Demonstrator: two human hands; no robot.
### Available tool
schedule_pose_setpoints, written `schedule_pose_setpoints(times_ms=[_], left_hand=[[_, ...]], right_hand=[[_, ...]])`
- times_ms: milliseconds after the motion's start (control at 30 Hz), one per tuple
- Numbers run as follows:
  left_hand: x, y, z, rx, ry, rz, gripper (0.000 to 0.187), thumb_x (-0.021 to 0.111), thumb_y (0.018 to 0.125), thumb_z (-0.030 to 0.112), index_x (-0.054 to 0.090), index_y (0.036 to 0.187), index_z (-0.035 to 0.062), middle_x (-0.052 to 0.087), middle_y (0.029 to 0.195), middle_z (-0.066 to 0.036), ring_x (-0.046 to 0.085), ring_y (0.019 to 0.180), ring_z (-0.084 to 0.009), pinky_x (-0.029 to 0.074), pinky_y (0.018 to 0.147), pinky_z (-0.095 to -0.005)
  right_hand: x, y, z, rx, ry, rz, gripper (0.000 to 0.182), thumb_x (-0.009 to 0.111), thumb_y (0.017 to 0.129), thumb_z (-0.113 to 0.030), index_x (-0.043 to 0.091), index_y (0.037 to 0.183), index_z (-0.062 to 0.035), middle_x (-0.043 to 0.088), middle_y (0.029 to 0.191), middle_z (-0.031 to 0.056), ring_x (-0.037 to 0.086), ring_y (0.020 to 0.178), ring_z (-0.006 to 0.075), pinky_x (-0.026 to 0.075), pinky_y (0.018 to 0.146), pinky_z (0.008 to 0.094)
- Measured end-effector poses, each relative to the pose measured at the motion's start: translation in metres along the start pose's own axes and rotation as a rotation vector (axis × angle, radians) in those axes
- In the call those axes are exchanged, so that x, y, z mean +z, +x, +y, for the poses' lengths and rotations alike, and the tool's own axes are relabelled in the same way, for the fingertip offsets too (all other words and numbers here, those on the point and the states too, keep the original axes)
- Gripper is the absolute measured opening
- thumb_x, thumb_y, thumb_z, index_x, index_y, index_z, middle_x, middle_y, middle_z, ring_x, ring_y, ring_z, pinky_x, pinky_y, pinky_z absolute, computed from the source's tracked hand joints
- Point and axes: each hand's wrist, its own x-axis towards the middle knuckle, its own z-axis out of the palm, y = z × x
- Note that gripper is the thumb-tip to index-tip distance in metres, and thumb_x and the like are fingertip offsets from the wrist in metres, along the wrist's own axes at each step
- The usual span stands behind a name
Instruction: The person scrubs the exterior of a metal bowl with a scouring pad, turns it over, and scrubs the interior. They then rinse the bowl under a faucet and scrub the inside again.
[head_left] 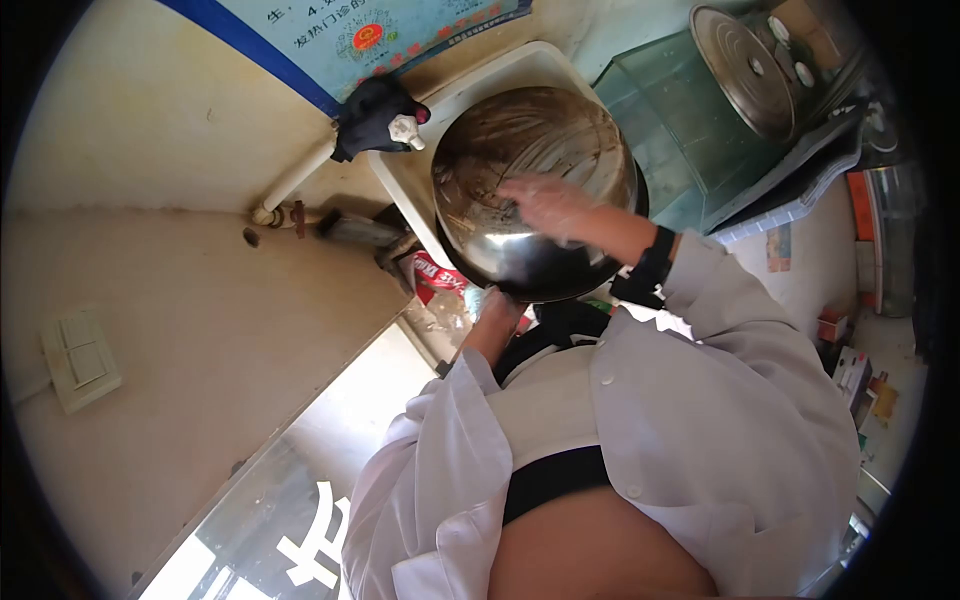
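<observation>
A large round metal pan with brown smears over its surface rests tilted across a white sink. At the pan's near edge, my left hand grips the rim, its fingers partly hidden. My right hand lies over the middle of the pan, blurred by motion. Its fingers reach toward the smeared part, and whether they hold anything is too blurred to tell. Above the sink's left side is a tap with a black glove or cloth around it.
A glass tank stands right of the sink, with a round metal lid on it. A pipe runs along the left wall below a poster. Red packaging lies beneath the sink's near left corner.
</observation>
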Motion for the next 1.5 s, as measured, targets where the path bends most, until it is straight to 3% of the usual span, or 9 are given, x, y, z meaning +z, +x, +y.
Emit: schedule_pose_setpoints(times_ms=[67, 133, 233, 300, 500, 767, 1067, 1233, 1500], left_hand=[[-0.018, 0.012, -0.003, -0.054, -0.049, -0.054, 0.032, 0.027, 0.087, 0.019, 0.046, 0.107, 0.0024, 0.048, 0.109, -0.013, 0.049, 0.097, -0.0268, 0.038, 0.088, -0.0422], [-0.027, 0.019, -0.003, -0.071, -0.105, -0.106, 0.033, 0.027, 0.086, 0.019, 0.046, 0.107, 0.0025, 0.048, 0.109, -0.013, 0.048, 0.097, -0.0269, 0.037, 0.089, -0.0421], [-0.026, 0.022, -0.005, -0.073, -0.232, -0.139, 0.034, 0.027, 0.084, 0.019, 0.045, 0.108, 0.0020, 0.048, 0.108, -0.012, 0.045, 0.099, -0.0269, 0.036, 0.089, -0.0406], [-0.024, 0.035, -0.007, -0.066, -0.357, -0.091, 0.034, 0.027, 0.084, 0.018, 0.044, 0.108, 0.0012, 0.048, 0.108, -0.012, 0.045, 0.099, -0.0265, 0.036, 0.089, -0.0390], [-0.048, 0.068, -0.012, -0.031, -0.492, 0.043, 0.035, 0.026, 0.083, 0.018, 0.043, 0.107, -0.0007, 0.048, 0.107, -0.013, 0.046, 0.098, -0.0257, 0.036, 0.089, -0.0357], [-0.062, 0.076, -0.014, 0.146, -0.315, 0.042, 0.031, 0.030, 0.083, 0.017, 0.049, 0.099, -0.0001, 0.053, 0.098, -0.013, 0.051, 0.093, -0.0255, 0.041, 0.083, -0.0355], [-0.052, 0.077, 0.003, 0.201, -0.150, 0.128, 0.029, 0.032, 0.083, 0.018, 0.051, 0.097, 0.0009, 0.054, 0.097, -0.012, 0.052, 0.091, -0.0244, 0.041, 0.081, -0.0343], [-0.049, 0.080, 0.009, 0.243, -0.074, 0.162, 0.028, 0.033, 0.082, 0.018, 0.051, 0.096, 0.0014, 0.054, 0.097, -0.012, 0.052, 0.090, -0.0237, 0.042, 0.080, -0.0336], [-0.047, 0.082, 0.011, 0.275, -0.003, 0.222, 0.027, 0.035, 0.082, 0.018, 0.052, 0.095, 0.0022, 0.055, 0.096, -0.011, 0.053, 0.089, -0.0227, 0.042, 0.079, -0.0326]], right_hand=[[-0.022, -0.001, 0.045, 0.385, 0.011, -0.204, 0.035, 0.039, 0.076, -0.013, 0.049, 0.108, -0.0051, 0.051, 0.110, 0.0122, 0.046, 0.103, 0.0261, 0.037, 0.089, 0.0308], [0.000, -0.020, 0.132, 0.315, -0.406, -0.068, 0.039, 0.036, 0.076, -0.012, 0.043, 0.114, -0.0059, 0.048, 0.114, 0.0110, 0.045, 0.105, 0.0271, 0.036, 0.090, 0.0301], [-0.007, 0.011, 0.121, 0.324, -0.495, -0.310, 0.044, 0.037, 0.075, -0.010, 0.037, 0.119, -0.0064, 0.042, 0.120, 0.0115, 0.042, 0.109, 0.0261, 0.033, 0.092, 0.0282], [-0.002, 0.034, 0.071, 0.425, 0.034, -0.407, 0.048, 0.039, 0.076, -0.012, 0.032, 0.123, -0.0064, 0.035, 0.126, 0.0110, 0.035, 0.115, 0.0261, 0.029, 0.095, 0.0300], [-0.007, 0.006, 0.003, 0.051, -0.010, -0.346, 0.053, 0.049, 0.073, -0.012, 0.032, 0.123, -0.0071, 0.033, 0.128, 0.0107, 0.029, 0.119, 0.0291, 0.025, 0.098, 0.0369], [-0.019, 0.010, 0.090, 0.582, -0.326, -0.101, 0.048, 0.045, 0.075, -0.012, 0.034, 0.122, -0.0060, 0.038, 0.124, 0.0129, 0.032, 0.117, 0.0264, 0.026, 0.097, 0.0324], [-0.001, 0.006, -0.022, 0.012, -0.128, -0.134, 0.049, 0.051, 0.069, -0.007, 0.038, 0.117, -0.0050, 0.040, 0.120, 0.0135, 0.033, 0.114, 0.0301, 0.024, 0.098, 0.0382], [-0.017, 0.005, 0.095, 0.632, -0.134, 0.135, 0.046, 0.049, 0.068, -0.003, 0.041, 0.113, -0.0036, 0.043, 0.115, 0.0166, 0.038, 0.108, 0.0317, 0.028, 0.094, 0.0370], [0.025, 0.049, -0.031, 0.049, -0.007, -0.113, 0.048, 0.051, 0.070, -0.006, 0.039, 0.117, -0.0065, 0.036, 0.125, 0.0125, 0.033, 0.115, 0.0307, 0.026, 0.097, 0.0395]])
